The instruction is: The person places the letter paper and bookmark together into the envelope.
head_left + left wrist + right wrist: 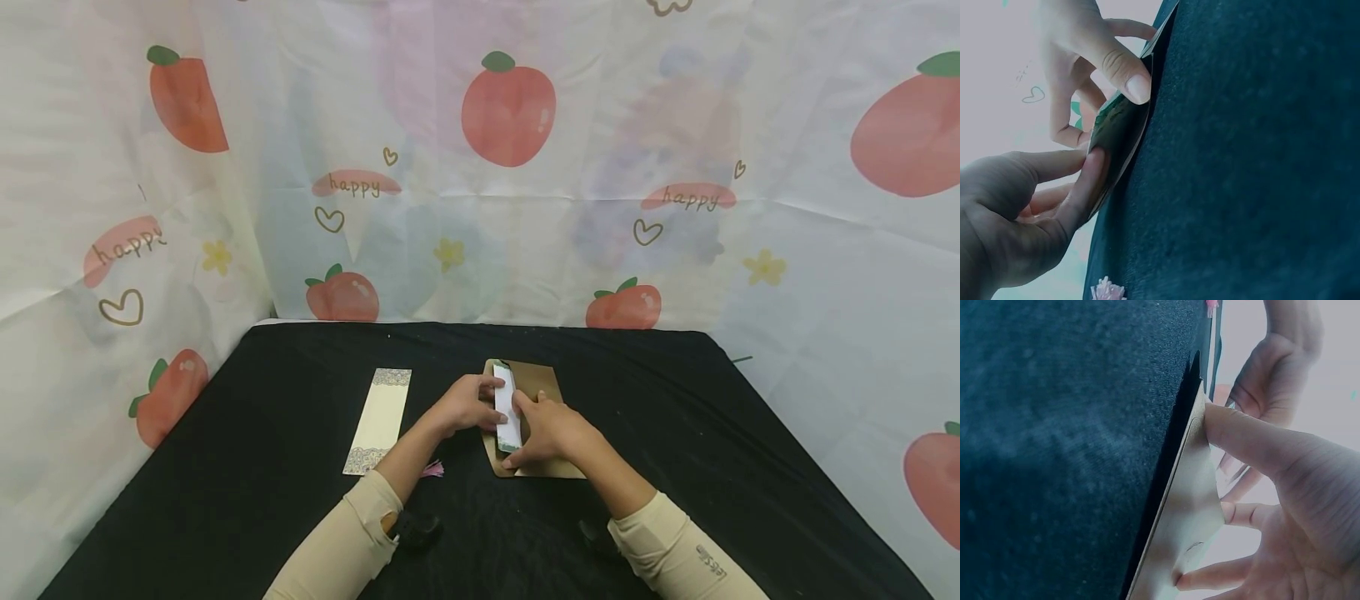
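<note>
A flat brown kraft-paper envelope (542, 379) lies on the black cloth in front of me. Over its left part is a narrow white paper strip (507, 421) with green patterning at its ends. My left hand (467, 405) pinches the strip's left side between thumb and fingers; the left wrist view shows this hand (1019, 215) from below. My right hand (553, 429) holds the envelope, thumb at its lower left edge and index fingertip by the strip's right side. In the right wrist view the other right fingers touch the brown paper (1185, 506). The strip's underside is partly hidden.
Left of the envelope lies a long cream card (378, 417) with lace-like patterned ends, partly behind the left forearm. A pink tassel (433, 469) shows beside that forearm. The black-covered table (225, 500) meets a fruit-printed curtain (510, 250) at the back and sides.
</note>
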Motion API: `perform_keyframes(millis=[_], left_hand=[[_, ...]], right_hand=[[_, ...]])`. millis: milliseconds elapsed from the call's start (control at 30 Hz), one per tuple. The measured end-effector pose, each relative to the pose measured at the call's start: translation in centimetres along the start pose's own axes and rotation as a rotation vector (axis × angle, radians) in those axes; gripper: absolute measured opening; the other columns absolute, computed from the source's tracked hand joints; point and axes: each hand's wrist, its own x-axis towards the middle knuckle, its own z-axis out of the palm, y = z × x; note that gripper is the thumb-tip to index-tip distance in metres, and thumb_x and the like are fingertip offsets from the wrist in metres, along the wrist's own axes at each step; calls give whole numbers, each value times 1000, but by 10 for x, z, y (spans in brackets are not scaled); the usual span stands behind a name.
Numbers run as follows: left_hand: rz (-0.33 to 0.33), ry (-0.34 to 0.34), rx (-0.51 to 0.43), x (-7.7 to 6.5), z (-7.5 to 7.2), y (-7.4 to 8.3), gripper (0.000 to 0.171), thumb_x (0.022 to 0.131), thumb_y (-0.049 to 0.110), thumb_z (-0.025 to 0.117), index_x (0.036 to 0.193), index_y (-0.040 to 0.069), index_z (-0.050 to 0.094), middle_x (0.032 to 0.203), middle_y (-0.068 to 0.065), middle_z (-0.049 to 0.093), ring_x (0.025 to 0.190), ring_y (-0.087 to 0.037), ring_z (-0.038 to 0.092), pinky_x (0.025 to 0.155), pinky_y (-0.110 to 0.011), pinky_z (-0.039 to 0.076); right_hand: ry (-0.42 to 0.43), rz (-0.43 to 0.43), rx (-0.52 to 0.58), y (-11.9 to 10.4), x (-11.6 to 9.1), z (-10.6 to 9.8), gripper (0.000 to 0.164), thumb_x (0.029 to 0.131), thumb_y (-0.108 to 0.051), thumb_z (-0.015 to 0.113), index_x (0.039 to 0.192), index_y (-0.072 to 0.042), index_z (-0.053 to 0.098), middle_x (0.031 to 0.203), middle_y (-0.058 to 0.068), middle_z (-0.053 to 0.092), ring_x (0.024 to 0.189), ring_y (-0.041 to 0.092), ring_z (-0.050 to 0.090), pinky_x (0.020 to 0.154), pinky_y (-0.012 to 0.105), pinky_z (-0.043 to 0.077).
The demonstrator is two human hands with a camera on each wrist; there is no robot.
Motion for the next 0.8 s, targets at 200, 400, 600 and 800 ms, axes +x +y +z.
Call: perform_keyframes(millis=[200,400,600,800], left_hand=[[5,44,-22,0,4,-1,63,81,-17,79,139,-6,57,109,-18,63,77,-29,73,64,-35,63],[11,51,-14,1,8,-1,65,80,-16,81,139,-6,57,102,-17,67,73,-29,73,61,-35,62],[-8,6,-44,0,8,-1,60,87,-15,75,143,-7,56,113,-22,67,84,-30,73,66,-35,63],[-26,-50,-56,-1,7,0,64,87,-16,74,147,-5,53,120,-22,65,87,-28,72,67,-35,63]], right_hand=[[-2,6,6,0,0,0,97,70,-56,92,144,-13,46,136,30,51,101,40,64,83,55,54],[2,4,11,0,0,-1,99,70,-57,93,145,-13,46,135,30,52,100,40,64,82,54,54],[-1,2,13,0,-1,-1,100,69,-56,93,146,-13,44,130,27,53,96,37,63,81,53,54],[5,-1,18,0,-1,-1,103,70,-56,93,149,-14,43,135,29,52,99,40,64,82,55,54]])
